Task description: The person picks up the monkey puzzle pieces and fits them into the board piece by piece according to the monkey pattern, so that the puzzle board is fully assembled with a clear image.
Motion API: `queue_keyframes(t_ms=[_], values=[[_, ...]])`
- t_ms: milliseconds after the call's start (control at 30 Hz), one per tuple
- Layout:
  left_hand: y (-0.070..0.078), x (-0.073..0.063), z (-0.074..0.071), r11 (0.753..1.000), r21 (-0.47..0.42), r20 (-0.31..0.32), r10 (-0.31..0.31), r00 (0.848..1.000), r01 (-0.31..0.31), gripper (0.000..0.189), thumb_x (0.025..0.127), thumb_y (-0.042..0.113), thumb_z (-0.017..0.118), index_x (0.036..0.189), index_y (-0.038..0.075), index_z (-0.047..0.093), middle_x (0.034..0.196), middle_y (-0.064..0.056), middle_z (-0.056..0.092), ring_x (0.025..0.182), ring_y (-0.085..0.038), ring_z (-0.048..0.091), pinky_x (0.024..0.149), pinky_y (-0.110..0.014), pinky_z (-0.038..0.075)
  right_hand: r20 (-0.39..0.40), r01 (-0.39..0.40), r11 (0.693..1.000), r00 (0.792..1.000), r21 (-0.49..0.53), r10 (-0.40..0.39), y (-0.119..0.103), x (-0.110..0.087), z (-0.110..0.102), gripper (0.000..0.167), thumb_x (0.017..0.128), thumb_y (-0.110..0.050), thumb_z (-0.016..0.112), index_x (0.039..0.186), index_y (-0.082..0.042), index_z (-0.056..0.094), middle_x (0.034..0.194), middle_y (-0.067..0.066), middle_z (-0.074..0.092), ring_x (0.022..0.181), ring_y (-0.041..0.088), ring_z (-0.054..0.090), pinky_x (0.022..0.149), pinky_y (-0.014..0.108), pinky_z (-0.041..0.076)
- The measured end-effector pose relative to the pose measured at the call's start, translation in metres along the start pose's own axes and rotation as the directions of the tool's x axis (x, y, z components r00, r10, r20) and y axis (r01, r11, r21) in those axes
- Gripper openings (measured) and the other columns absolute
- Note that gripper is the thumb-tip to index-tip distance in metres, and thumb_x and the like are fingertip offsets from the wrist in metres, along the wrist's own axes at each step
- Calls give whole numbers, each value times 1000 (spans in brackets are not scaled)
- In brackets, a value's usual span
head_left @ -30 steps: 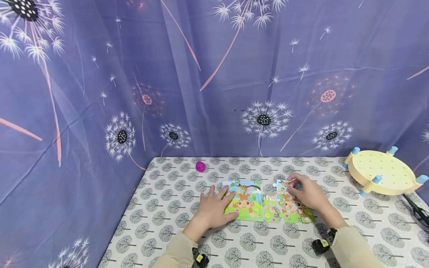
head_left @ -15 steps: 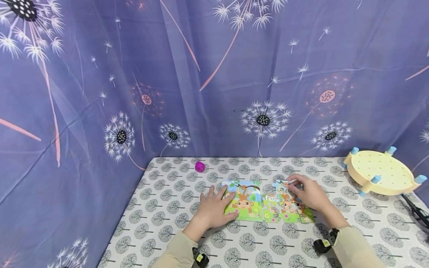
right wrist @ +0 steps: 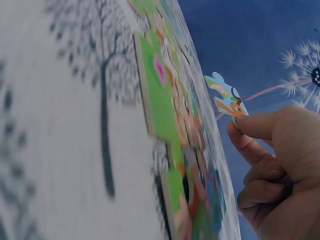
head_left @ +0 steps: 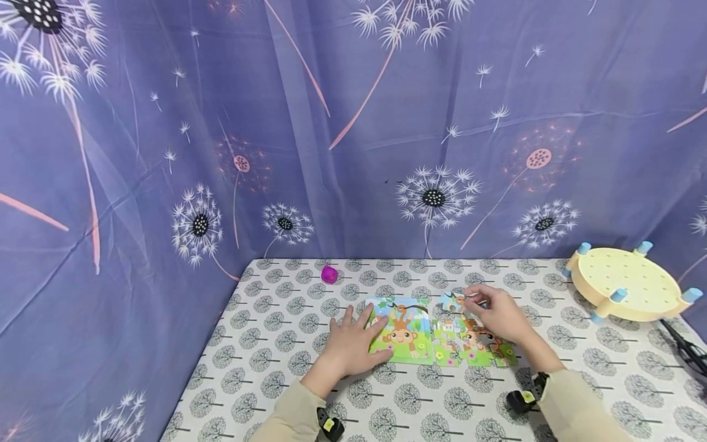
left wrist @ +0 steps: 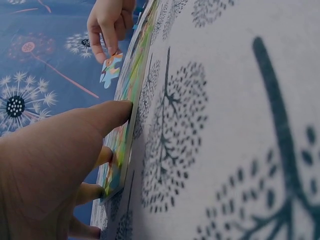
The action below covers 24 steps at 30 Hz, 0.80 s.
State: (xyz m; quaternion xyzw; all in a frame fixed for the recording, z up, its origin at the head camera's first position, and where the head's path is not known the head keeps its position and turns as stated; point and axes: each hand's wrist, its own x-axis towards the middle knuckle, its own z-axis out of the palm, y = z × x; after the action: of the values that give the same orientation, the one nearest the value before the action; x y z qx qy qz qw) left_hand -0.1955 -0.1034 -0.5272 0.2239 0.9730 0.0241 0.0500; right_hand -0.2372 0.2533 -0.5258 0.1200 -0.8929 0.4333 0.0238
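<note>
My right hand (head_left: 499,313) pinches a jigsaw piece (right wrist: 225,95) between thumb and fingertips. The piece is light blue with orange and brown, and both wrist views show it raised off the table. Below it lie several other jigsaw pieces (head_left: 478,357), partly joined, with monkeys, green grass and flowers on them; my right hand covers some of these in the head view. My left hand (head_left: 353,348) rests with spread fingers on the left side of a square monkey picture board (head_left: 405,351). In the left wrist view its thumb and fingertips touch the board's edge (left wrist: 125,155).
A small purple object (head_left: 329,274) sits toward the back of the table. At the right back lies a cream oval stool-like thing (head_left: 626,279) with blue-tipped legs, and a black item (head_left: 690,350) beside it. A purple dandelion curtain (head_left: 342,153) hangs behind the tree-print tablecloth (head_left: 287,393).
The jigsaw piece in my right hand has come away from the pieces below and shifted left. My left hand stays where it was on the board.
</note>
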Motion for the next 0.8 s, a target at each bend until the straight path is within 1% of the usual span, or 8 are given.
queue_keyframes(t_ms=[33, 133, 267, 400, 533, 633, 700, 800], values=[[0, 0, 0, 1000, 2, 1, 0, 1000, 0, 75, 98, 78, 37, 163, 40, 33, 172, -5, 21, 149, -54, 26, 109, -80, 28, 3, 6, 1000, 1000, 11, -6, -1, 1, 2, 31, 100, -15, 72, 127, -2, 67, 101, 11, 72, 66, 18, 63, 46, 29, 50], [0, 1, 0, 1000, 9, 2, -2, 1000, 2, 76, 98, 78, 35, 163, 40, 32, 172, -4, 20, 149, -53, 26, 109, -79, 28, 13, 2, 999, 1000, 34, -2, -6, 5, 10, 28, 99, -14, 72, 125, -4, 68, 101, 12, 73, 62, 19, 62, 44, 29, 49], [0, 1, 0, 1000, 11, 2, -5, 1000, 5, 76, 98, 79, 35, 163, 40, 32, 172, -4, 20, 149, -53, 26, 109, -80, 28, 27, -1, 999, 1000, 36, 0, -14, 11, 22, 27, 97, -15, 74, 123, -5, 69, 101, 11, 73, 58, 18, 57, 44, 28, 47], [0, 1, 0, 1000, 8, 4, -5, 1000, 5, 76, 98, 79, 35, 163, 40, 31, 172, -4, 20, 149, -53, 25, 109, -79, 28, 74, -4, 998, 997, 58, 0, -20, 16, 35, 27, 97, -13, 72, 123, -4, 68, 99, 9, 74, 63, 19, 61, 48, 29, 50], [-1, 1, 0, 1000, 9, 4, -4, 1000, 4, 77, 97, 79, 34, 163, 40, 31, 172, -3, 20, 149, -53, 25, 110, -79, 28, 118, -15, 995, 993, 94, 3, -28, 20, 46, 25, 97, -9, 71, 122, -2, 68, 98, 9, 74, 67, 19, 64, 48, 28, 51], [-1, 2, 2, 1000, 5, 2, -7, 1000, 7, 78, 97, 80, 34, 163, 40, 31, 172, -2, 20, 150, -52, 25, 110, -79, 28, 134, -29, 994, 991, 105, 15, -33, 23, 53, 26, 97, -8, 70, 122, -2, 68, 97, 8, 74, 68, 19, 64, 47, 26, 50], [-2, 2, 2, 1000, -5, 3, -10, 1000, 10, 78, 97, 80, 34, 163, 39, 31, 172, -2, 19, 150, -52, 24, 110, -80, 26, 145, -45, 993, 989, 108, 29, -37, 26, 58, 27, 96, -8, 71, 123, -2, 69, 96, 7, 73, 65, 19, 62, 46, 25, 49], [-2, 2, 3, 1000, -21, 3, -14, 1000, 15, 80, 96, 81, 35, 164, 38, 32, 172, -2, 20, 150, -52, 23, 111, -80, 25, 158, -53, 993, 987, 109, 35, -42, 29, 66, 27, 96, -8, 71, 122, -2, 69, 94, 6, 73, 65, 20, 62, 49, 25, 51]])
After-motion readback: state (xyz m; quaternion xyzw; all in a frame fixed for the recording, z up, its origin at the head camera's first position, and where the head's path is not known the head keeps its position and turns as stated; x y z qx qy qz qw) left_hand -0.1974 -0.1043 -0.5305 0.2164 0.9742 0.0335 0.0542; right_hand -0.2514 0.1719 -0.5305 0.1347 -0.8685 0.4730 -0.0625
